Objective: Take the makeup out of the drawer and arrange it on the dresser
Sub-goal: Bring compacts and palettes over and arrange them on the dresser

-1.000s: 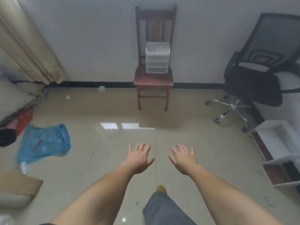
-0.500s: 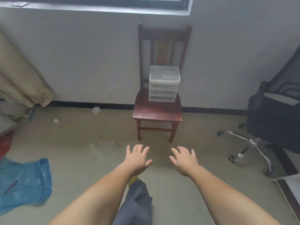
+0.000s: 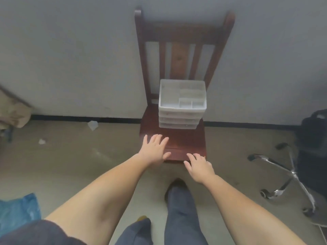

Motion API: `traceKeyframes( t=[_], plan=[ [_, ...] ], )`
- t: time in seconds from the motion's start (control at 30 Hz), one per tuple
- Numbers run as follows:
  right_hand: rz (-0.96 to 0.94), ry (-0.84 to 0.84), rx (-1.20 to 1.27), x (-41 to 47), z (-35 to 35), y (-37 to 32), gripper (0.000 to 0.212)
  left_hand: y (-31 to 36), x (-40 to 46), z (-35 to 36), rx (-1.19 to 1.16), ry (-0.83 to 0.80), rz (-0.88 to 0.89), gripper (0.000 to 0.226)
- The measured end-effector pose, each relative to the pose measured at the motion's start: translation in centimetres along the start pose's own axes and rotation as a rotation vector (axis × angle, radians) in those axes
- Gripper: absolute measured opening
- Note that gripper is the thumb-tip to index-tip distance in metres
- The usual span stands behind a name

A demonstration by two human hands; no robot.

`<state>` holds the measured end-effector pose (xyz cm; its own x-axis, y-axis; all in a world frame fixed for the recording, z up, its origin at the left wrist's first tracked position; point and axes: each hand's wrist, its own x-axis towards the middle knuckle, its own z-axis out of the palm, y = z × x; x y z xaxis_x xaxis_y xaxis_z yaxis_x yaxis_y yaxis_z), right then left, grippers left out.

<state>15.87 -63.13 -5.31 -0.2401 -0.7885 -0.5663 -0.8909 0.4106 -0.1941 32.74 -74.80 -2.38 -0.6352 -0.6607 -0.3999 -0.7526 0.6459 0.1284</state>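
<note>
A small white plastic drawer organizer [image 3: 182, 110] stands at the back of a dark red wooden chair's seat [image 3: 185, 144], against the wall. Its top is an open tray with dividers; its stacked drawers below look closed. No makeup shows. My left hand [image 3: 153, 151] reaches out palm down with fingers spread over the seat's front left part. My right hand [image 3: 199, 167] is also palm down with fingers spread, near the seat's front right corner. Both hands hold nothing and are well short of the organizer.
A black office chair [image 3: 311, 152] with a chrome star base stands at the right. A blue plastic bag [image 3: 17, 213] lies on the floor at lower left. Scraps of litter [image 3: 92, 125] lie by the skirting board, and a curtain [image 3: 12, 112] hangs at the far left.
I have walked up to the wooden chair, so it and the organizer now fill the view. Both hands, still spread, have come forward over the seat's front.
</note>
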Motion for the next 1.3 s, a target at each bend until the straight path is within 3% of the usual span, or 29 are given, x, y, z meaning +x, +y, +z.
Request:
traceKeyframes(
  t=[0.13, 0.33, 0.4, 0.57, 0.77, 0.93, 1.07, 1.3],
  plan=[
    [-0.002, -0.059, 0.155, 10.0, -1.8, 1.3, 0.051, -0.8, 8.5, -0.3, -0.008, 0.115, -0.036, 0.066],
    [0.151, -0.138, 0.573, 21.2, -1.7, 1.3, 0.045, -2.0, 16.6, 1.3, 0.060, 0.204, -0.061, 0.071],
    [0.248, -0.148, 0.773, 24.0, -0.8, 0.8, 0.044, -2.5, 18.4, 2.1, 0.094, 0.207, -0.048, 0.075],
    [0.508, -0.194, 1.425, 28.4, 1.7, -0.5, 0.039, -3.7, 20.5, 3.1, 0.154, 0.393, 0.063, 0.073],
    [0.592, -0.066, 1.947, 30.9, 2.2, -1.4, 0.039, -5.0, 21.2, 3.8, 0.222, 0.471, 0.132, 0.067],
    [0.602, -0.020, 2.058, 31.0, 2.7, -1.7, 0.032, -5.2, 21.5, 4.1, 0.265, 0.513, 0.154, 0.071],
    [0.683, -0.052, 2.061, 28.3, 4.4, -1.7, 0.031, -5.4, 21.4, 4.0, 0.286, 0.454, 0.153, 0.080],
    [0.813, -0.083, 2.098, 23.2, 7.1, -0.5, 0.036, -4.9, 21.1, 3.3, 0.286, 0.397, 0.141, 0.075]
  ],
)
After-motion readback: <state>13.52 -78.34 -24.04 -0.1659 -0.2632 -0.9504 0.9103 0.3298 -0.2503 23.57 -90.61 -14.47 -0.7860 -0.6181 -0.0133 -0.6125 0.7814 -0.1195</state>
